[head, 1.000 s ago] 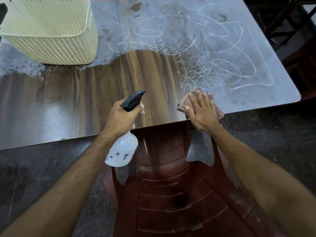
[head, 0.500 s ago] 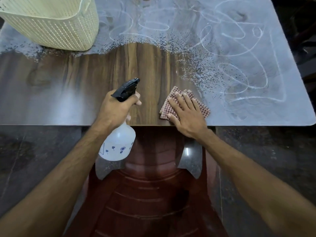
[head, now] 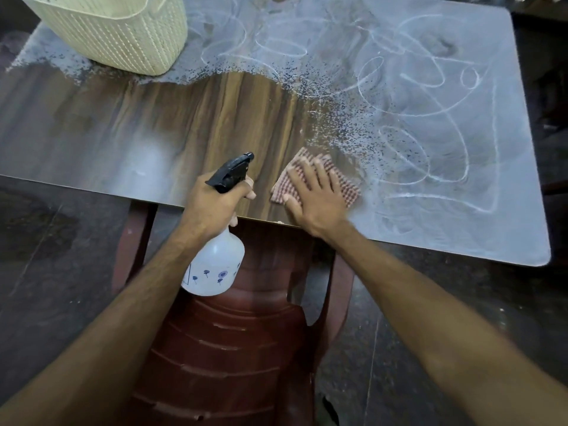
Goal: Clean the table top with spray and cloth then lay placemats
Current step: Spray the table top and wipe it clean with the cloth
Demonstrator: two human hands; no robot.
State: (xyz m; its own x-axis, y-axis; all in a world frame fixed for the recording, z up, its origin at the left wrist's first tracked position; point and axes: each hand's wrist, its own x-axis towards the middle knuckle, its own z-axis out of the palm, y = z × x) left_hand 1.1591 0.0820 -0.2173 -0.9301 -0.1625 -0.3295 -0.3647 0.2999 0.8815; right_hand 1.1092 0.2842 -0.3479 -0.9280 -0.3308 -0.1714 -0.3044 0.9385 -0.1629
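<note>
The right hand (head: 316, 204) lies flat, fingers straight, pressing a checked cloth (head: 344, 186) onto the worktop (head: 153, 133) near its front edge, beside the chalky smears. The left hand's (head: 215, 207) grip is clenched round a spray bottle (head: 215, 265) at that edge. A basket (head: 123, 35) stands at the far left.

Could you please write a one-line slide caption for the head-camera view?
Right hand presses checked cloth on dusty table; left hand holds spray bottle.
</note>
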